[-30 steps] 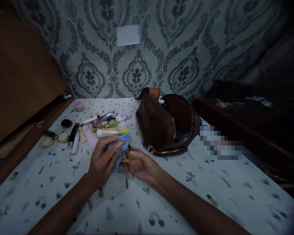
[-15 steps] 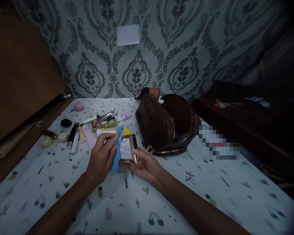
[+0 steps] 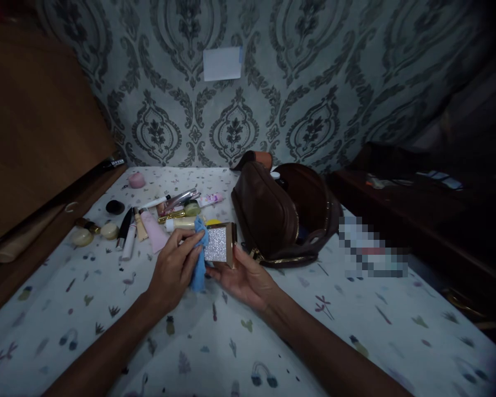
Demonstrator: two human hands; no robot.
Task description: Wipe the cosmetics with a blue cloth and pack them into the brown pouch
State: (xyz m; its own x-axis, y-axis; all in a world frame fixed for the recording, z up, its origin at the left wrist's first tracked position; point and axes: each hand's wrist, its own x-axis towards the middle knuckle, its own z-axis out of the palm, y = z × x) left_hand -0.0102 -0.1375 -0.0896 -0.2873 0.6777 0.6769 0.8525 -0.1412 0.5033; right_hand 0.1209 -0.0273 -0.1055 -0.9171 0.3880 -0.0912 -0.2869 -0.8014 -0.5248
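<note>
My right hand (image 3: 242,275) grips a small gold case with a glittery silver face (image 3: 217,244), held a little above the bed. My left hand (image 3: 174,270) pinches a blue cloth (image 3: 199,259) and presses it against the left edge of that case. Both hands are closed on what they hold. Just behind them lie several cosmetics (image 3: 157,218): tubes, pencils and small round pots. An open brown leather bag (image 3: 279,215) stands to the right of the case.
All this lies on a white printed sheet (image 3: 273,342). A wooden panel (image 3: 37,138) rises on the left, with a pink pot (image 3: 136,180) near it. Dark furniture (image 3: 417,209) stands at the right. Patterned wallpaper with a white note (image 3: 222,63) is behind.
The case has turned in my right hand from edge-on to showing its glittery face. The blue cloth, which lay over the case, has slid to its left edge under my left hand.
</note>
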